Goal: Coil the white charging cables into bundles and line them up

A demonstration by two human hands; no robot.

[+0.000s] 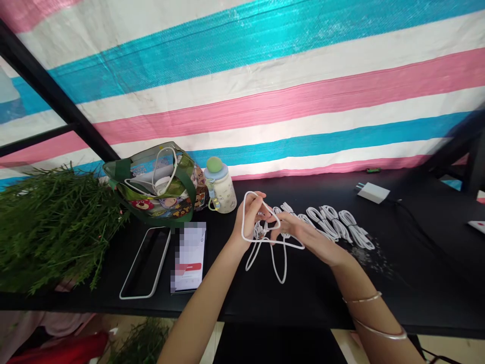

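A white cable (285,263) hangs in loose loops between my two hands above the black table. My left hand (251,212) has one loop passing round it, and its fingers are bent around the cable. Close on its right, my right hand (293,226) grips the same cable, with a strand running under the palm. The fingertips partly hide one another, so the exact pinch point is not visible. Behind and right of my hands lie several bundled white cables (356,230), coiled and tied. Part of that row is covered by my hands.
Left of my hands are a phone with a lit screen (189,260) and a dark phone in a white case (146,263). Behind stand a cream bottle (223,192) and a green patterned bag (178,202). Green foliage (56,227) fills the left; a white charger (373,192) lies right.
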